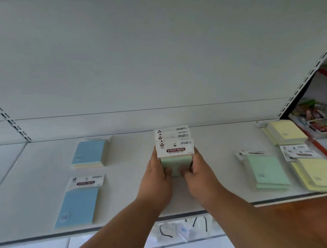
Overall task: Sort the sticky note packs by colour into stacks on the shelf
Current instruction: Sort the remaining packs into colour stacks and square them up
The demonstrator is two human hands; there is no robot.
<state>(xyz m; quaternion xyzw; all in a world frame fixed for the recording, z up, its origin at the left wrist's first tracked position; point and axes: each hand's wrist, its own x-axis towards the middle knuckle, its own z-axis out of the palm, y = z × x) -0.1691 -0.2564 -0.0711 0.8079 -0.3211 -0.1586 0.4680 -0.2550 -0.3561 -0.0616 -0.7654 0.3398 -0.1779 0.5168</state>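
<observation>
A stack of green sticky note packs with white "STICKY NOTE" header cards stands at the middle of the white shelf. My left hand grips its left side and my right hand grips its right side, thumbs on the front. Two blue packs lie to the left, one at the back and one in front. On the right lie a green pack, a yellow stack at the back and yellow packs in front.
Slotted metal uprights frame the shelf bay. Beyond the right upright, a neighbouring shelf with a red edge holds trays of wrapped snacks. Below the shelf's front lip are white bagged items.
</observation>
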